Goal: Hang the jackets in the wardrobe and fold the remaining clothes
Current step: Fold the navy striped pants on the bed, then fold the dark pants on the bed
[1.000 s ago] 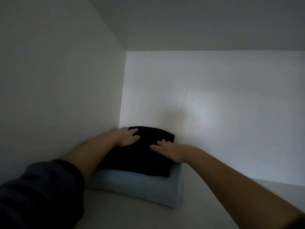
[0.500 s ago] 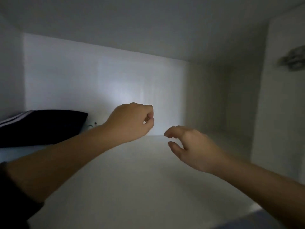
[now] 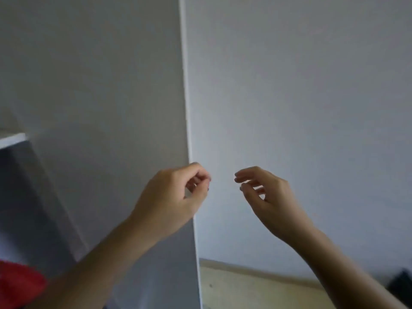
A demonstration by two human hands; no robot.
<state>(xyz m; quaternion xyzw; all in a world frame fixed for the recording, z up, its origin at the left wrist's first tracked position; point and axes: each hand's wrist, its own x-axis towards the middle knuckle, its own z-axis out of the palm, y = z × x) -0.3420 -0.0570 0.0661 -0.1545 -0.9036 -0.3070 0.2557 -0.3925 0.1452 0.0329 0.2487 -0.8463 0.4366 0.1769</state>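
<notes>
Both my hands hang in the air in front of the wardrobe's white side panel (image 3: 111,85) and hold nothing. My left hand (image 3: 174,195) has loosely curled fingers and sits just before the panel's front edge (image 3: 189,130). My right hand (image 3: 265,197) is a short way to its right, fingers relaxed and slightly bent, in front of the white wall (image 3: 301,97). A red garment (image 3: 17,284) shows at the bottom left corner inside the wardrobe. The folded clothes are out of view.
A white shelf edge (image 3: 12,139) juts in at the left. Light wooden floor (image 3: 256,288) with a skirting board runs along the bottom right. A dark object (image 3: 401,284) lies at the far right bottom corner.
My hands left the folded dark garment on the shelf and drew back out of the wardrobe. My view swung right, past the side panel toward the wall.
</notes>
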